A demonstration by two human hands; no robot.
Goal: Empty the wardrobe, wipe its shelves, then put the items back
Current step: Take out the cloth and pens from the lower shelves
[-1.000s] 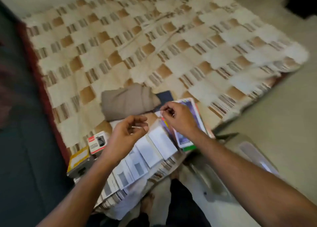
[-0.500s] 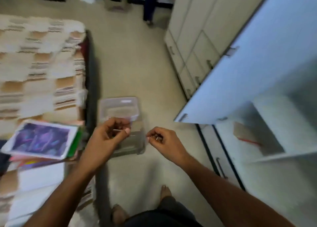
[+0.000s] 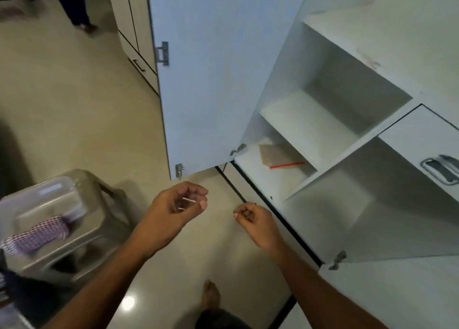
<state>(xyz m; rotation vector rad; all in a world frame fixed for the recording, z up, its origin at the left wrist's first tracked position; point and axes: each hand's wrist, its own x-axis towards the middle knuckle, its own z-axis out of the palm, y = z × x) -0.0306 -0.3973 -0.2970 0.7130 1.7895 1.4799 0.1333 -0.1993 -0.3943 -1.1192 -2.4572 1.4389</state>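
Note:
The white wardrobe [image 3: 323,120] stands open on the right, its door [image 3: 211,80] swung out toward me. On its low shelf [image 3: 260,177] lie a brown cardboard piece [image 3: 278,155] and a red pencil [image 3: 286,165]; the other shelves look bare. My left hand [image 3: 173,209] hovers over the floor with curled fingers pinching small thin white sticks [image 3: 187,200]. My right hand [image 3: 253,222] is just beside it, close to the wardrobe's bottom edge, its fingers curled round something tiny that I cannot make out.
A clear plastic box [image 3: 44,219] holding a checked cloth [image 3: 37,237] sits on a stool at the left. My bare foot [image 3: 211,296] stands on the beige floor. Another person's legs [image 3: 77,8] are far back left. A drawer handle [image 3: 439,169] shows at the right.
My view has swung right from the bed and its papers to the open wardrobe. Both hands keep their pinch and have come toward the wardrobe's lower shelves.

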